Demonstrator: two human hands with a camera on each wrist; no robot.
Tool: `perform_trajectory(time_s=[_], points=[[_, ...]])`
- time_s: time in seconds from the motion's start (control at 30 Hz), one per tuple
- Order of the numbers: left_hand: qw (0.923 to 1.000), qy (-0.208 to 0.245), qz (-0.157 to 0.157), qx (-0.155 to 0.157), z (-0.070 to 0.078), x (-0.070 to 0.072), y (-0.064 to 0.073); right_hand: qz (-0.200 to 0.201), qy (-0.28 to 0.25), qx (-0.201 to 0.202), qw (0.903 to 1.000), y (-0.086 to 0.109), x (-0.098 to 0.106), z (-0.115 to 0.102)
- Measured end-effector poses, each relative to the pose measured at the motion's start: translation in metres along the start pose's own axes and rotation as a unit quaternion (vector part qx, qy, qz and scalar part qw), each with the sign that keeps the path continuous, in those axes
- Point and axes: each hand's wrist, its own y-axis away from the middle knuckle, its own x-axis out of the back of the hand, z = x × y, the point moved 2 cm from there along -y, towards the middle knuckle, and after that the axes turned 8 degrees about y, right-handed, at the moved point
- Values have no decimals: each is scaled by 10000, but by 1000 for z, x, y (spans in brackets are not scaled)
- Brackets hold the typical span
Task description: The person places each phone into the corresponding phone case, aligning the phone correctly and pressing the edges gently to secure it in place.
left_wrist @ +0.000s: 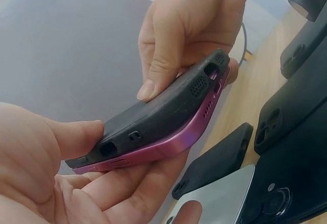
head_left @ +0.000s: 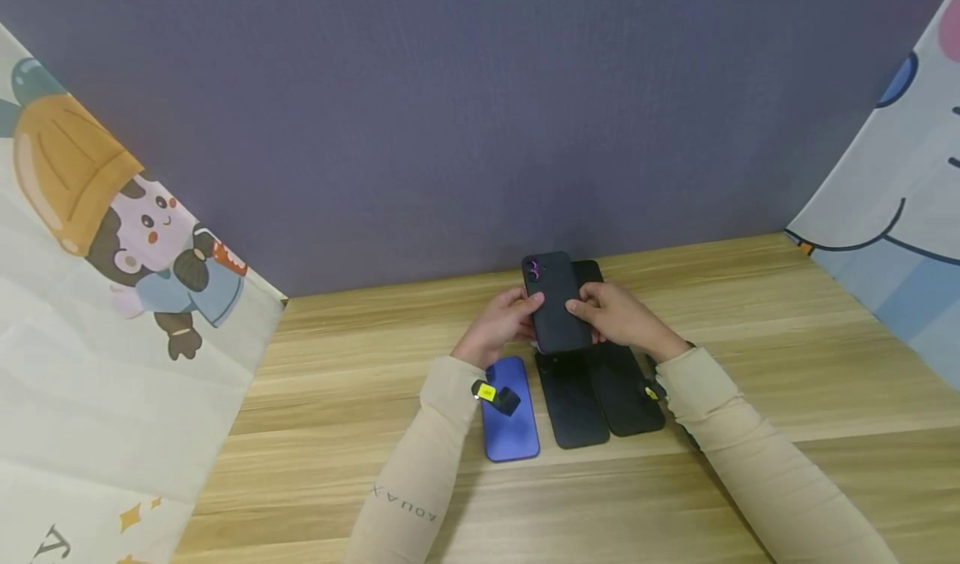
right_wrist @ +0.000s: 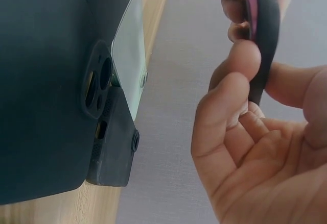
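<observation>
Both hands hold a magenta phone [left_wrist: 181,138] with a black phone case [head_left: 557,304] over its back, above the table. In the left wrist view, the case's bottom edge [left_wrist: 196,89] stands off the phone's frame, leaving a gap at the corner. My left hand [head_left: 501,324] grips one long side, thumb on the case and fingers under the phone. On the opposite side, my right hand [head_left: 621,318] pinches the edge between thumb and curled fingers. The case's camera opening [head_left: 534,270] shows magenta lenses at the top left.
A blue phone [head_left: 512,431] lies on the wooden table [head_left: 337,397] below my left wrist. Beside it are two black phone-shaped items [head_left: 577,418] [head_left: 630,406]. A pale green phone [right_wrist: 127,55] and a small black case [right_wrist: 115,150] lie behind. A grey wall [head_left: 465,131] rises at the back.
</observation>
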Motion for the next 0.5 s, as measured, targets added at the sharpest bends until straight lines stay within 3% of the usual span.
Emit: perform_trajectory(time_s=[0.5], points=[[9998, -49, 101, 159, -2, 0, 0, -60, -2, -167, 9998, 3, -1, -2]])
